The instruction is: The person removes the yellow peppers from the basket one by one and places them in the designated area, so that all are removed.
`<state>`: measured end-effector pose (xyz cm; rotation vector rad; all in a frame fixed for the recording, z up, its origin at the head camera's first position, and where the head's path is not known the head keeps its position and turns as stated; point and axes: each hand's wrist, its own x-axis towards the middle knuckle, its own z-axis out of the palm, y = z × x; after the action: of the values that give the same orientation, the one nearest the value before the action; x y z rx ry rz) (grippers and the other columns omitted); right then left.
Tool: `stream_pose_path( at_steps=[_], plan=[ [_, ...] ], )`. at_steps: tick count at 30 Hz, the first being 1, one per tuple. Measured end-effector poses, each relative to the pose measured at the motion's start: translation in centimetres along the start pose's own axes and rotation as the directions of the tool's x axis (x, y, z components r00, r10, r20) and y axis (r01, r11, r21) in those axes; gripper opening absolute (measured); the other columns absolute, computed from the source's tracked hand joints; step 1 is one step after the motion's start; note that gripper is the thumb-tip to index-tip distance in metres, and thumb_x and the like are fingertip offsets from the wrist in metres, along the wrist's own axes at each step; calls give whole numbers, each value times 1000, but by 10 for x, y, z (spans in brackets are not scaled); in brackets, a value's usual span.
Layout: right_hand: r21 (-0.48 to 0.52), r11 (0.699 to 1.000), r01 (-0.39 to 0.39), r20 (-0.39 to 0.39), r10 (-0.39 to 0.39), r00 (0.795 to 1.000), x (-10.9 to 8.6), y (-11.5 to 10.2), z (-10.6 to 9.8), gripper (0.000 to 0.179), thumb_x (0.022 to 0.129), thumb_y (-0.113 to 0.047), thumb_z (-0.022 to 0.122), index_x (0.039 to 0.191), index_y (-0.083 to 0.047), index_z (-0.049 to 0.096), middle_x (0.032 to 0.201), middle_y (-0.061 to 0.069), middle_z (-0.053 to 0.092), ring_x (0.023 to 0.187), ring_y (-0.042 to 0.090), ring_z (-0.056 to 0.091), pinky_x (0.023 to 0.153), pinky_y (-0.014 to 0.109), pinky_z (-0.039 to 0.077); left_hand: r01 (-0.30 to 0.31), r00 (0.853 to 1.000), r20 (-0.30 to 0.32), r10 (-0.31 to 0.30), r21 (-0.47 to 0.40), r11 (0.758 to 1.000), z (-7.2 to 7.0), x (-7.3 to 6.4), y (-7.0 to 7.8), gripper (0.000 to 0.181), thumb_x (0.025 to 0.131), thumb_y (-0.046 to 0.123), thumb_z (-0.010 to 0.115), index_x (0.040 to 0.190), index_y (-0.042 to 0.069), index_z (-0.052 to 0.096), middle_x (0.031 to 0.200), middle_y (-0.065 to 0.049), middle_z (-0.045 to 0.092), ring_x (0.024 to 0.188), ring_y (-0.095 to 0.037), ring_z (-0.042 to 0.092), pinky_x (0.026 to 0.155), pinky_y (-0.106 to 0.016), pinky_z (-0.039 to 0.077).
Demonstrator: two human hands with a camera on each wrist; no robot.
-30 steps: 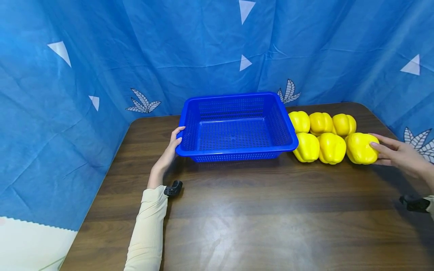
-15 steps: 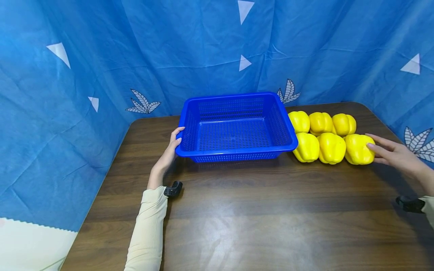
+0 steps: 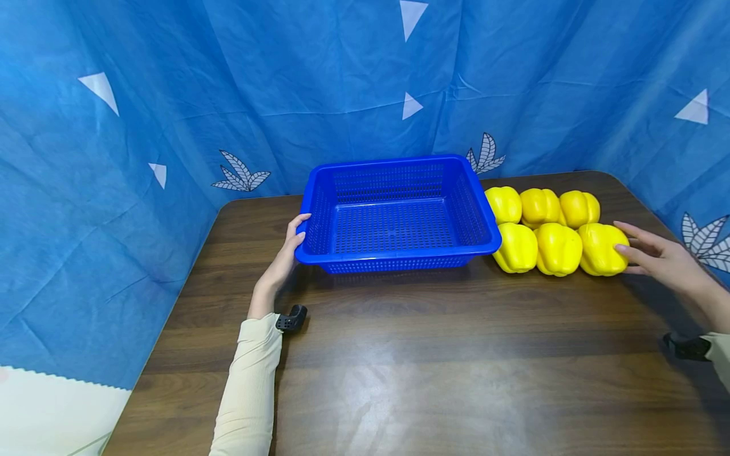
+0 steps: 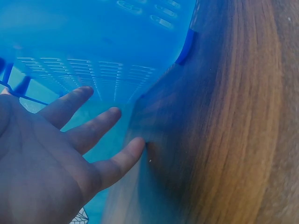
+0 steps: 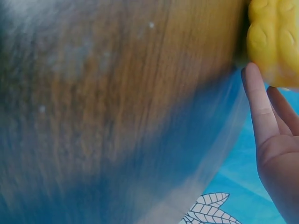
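A blue rectangular plastic basket (image 3: 393,255) with slotted walls stands at the back middle of the table. My left hand (image 3: 281,259) holds its left rim, thumb and index finger at the edge. In the left wrist view, the other fingers (image 4: 96,133) reach straight out below the rim beside the wall. On the right, several yellow bell peppers form two rows of three. My right hand (image 3: 661,256) holds the front row's right-hand bell pepper (image 3: 599,250), thumb in front and index finger behind. In the right wrist view, a straight finger (image 5: 260,107) reaches that pepper's lower part.
The back row's peppers (image 3: 538,206) sit close behind the front ones. The basket's right rim overhangs the nearest peppers (image 3: 515,250). Blue patterned cloth (image 3: 365,76) hangs behind the brown wooden table (image 3: 428,354) and at both sides.
My right hand has moved slightly left, bringing the front row's right-hand pepper up close against its neighbour. The left hand and the basket have stayed put.
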<state>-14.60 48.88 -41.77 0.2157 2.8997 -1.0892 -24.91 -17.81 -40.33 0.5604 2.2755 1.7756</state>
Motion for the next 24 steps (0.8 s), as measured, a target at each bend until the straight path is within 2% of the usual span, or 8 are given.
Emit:
stream_pose_path(
  at_steps=[6, 8, 10, 17, 19, 22, 23, 24],
  plan=[
    [-4, 1000, -7, -10, 7, 1000, -9, -24, 3, 62, 97, -43, 38, 149, -34, 5, 157, 19, 2, 81, -29, 27, 59, 7, 46, -3, 1000, -5, 3, -4, 1000, -1, -1, -1, 51, 99, 40, 22, 147, 31, 6, 156, -3, -5, 143, -35, 8, 112, -66, 16],
    [-21, 999, -24, -9, 24, 1000, -11, -27, 3, 64, 97, -44, 39, 149, -32, 3, 156, 23, 4, 88, -17, 40, 59, 9, 48, -1, 1000, -2, 1, -7, 1000, -2, -2, -2, 51, 99, 39, 22, 147, 30, 6, 156, -3, -4, 144, -35, 8, 112, -65, 16],
    [-24, 1000, -20, 5, 20, 1000, -8, -26, 3, 66, 97, -44, 38, 150, -28, 2, 154, 30, 4, 101, 8, 50, 59, 13, 51, 3, 1000, 0, -3, -12, 1000, -2, -3, -1, 51, 99, 38, 21, 147, 30, 6, 156, -4, -4, 144, -34, 9, 113, -65, 15],
    [-33, 999, -35, -7, 35, 999, 4, -10, 4, 67, 94, -54, 36, 147, -38, -1, 157, 23, 2, 100, -2, 52, 56, 9, 47, -3, 1000, 5, 3, -67, 998, -3, -5, 2, 51, 100, 33, 23, 147, 25, 6, 155, -6, 0, 142, -36, 14, 113, -63, 18],
    [-14, 1000, -26, 14, 27, 1000, 5, -8, 5, 67, 96, -49, 36, 148, -33, -3, 155, 28, 0, 114, 31, 48, 57, 11, 49, -4, 1000, 12, 5, -94, 996, -3, -5, 1, 51, 100, 31, 24, 148, 23, 7, 155, -8, 1, 141, -38, 16, 113, -62, 19],
    [-20, 999, -35, 34, 36, 999, 3, -6, 7, 69, 97, -47, 36, 148, -30, -6, 153, 30, -2, 115, 33, 46, 57, 15, 51, -5, 1000, 27, 8, -107, 994, -4, -5, -1, 53, 100, 34, 25, 149, 24, 5, 156, -10, 0, 140, -40, 17, 112, -63, 20],
    [-27, 999, -43, 34, 44, 998, 3, -4, 7, 70, 96, -49, 36, 148, -31, -7, 154, 29, -3, 111, 18, 51, 57, 15, 50, -4, 999, 31, 8, -114, 993, -5, -5, -2, 54, 100, 37, 25, 149, 25, 6, 156, -10, 0, 140, -40, 18, 112, -63, 21],
    [-20, 999, -43, 41, 44, 998, 2, -4, 7, 71, 96, -50, 36, 148, -30, -8, 154, 29, -5, 113, 18, 51, 57, 17, 51, -10, 999, 34, 14, -107, 994, -6, -4, -3, 55, 100, 41, 25, 149, 27, 6, 156, -10, 0, 140, -40, 18, 112, -63, 22]
  ],
)
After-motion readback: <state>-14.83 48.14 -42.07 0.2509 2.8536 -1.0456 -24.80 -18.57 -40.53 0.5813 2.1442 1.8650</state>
